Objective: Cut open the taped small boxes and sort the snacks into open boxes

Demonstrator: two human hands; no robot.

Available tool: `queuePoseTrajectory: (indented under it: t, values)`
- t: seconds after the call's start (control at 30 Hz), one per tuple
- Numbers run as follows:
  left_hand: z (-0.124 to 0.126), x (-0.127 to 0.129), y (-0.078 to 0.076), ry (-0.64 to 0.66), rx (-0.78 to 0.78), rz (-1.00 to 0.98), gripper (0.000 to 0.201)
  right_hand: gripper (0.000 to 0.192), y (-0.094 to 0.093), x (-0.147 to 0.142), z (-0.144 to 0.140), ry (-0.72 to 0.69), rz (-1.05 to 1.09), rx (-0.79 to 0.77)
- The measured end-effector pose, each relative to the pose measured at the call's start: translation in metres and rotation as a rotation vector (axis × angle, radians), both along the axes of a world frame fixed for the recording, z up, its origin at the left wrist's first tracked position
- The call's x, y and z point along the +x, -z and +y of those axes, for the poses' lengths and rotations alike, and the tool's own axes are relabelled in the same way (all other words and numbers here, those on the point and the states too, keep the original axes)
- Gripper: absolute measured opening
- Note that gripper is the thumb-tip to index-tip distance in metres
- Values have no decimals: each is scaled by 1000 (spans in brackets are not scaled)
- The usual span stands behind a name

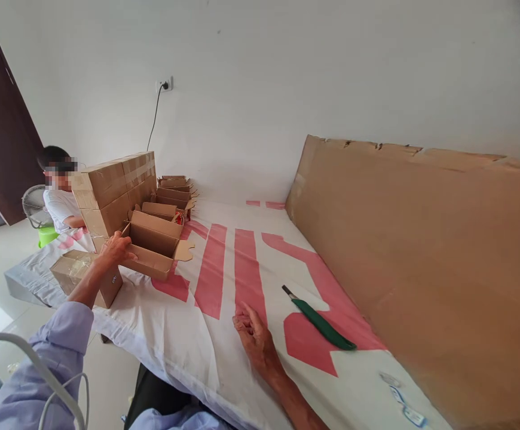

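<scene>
My left hand [117,248] grips the near left end of an open cardboard box [155,242]. That box is tilted, hollow inside as far as I can see, with one end flap sticking out to the right. Just below my left wrist stands a closed, taped carton [107,289]. My right hand [255,337] rests over the cloth, fingers loosely curled, with nothing visible in it. To its right lies a green-handled tool with a narrow metal tip [320,325], apart from the hand; its exact kind is unclear.
Taped cartons [107,185] are stacked at the left, beside a row of open boxes [173,194]. A tall cardboard sheet [421,251] leans along the right. Red-marked white cloth [224,346] covers the table. Another person [63,206] sits beyond the stack. Small packets [412,416] lie front right.
</scene>
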State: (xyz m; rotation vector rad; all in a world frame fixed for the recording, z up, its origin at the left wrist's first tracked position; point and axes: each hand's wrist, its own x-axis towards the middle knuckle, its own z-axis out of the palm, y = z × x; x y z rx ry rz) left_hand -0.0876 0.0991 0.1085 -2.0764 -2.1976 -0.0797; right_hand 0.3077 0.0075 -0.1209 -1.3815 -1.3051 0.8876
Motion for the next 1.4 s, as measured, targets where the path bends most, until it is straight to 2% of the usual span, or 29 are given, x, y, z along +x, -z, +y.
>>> queuePoseTrajectory:
  t: [0.13,0.3,0.43,0.57,0.7,0.8,0.9,1.07,1.17,1.3,1.4]
  values:
    - [20,-25,7,-57,-25,6,45,85,-2,0,1,3,-4,0]
    - [20,-34,23,-72,12,9,53,76,3,0,5,12,14,33]
    - [14,-26,32,47,41,8,57,71,5,-1,7,29,3,52]
    - [16,-20,38,134,-3,-17,49,65,4,-1,7,14,5,78]
    - [22,-23,37,146,-43,-22,43,66,4,0,6,27,2,74]
    - [24,-23,34,170,-58,-14,48,72,4,-1,7,25,-10,54]
    - [26,-13,36,243,-70,-9,55,76,2,-2,7,28,-13,42]
    - [30,12,50,312,-86,9,59,71,2,0,5,26,-7,51]
    - [30,13,48,299,-88,30,53,69,4,1,5,31,-5,68]
    - [29,5,35,258,-86,61,46,67,4,0,7,30,-20,95]
    - [27,7,31,225,-99,88,42,64,2,-1,7,32,-27,98]
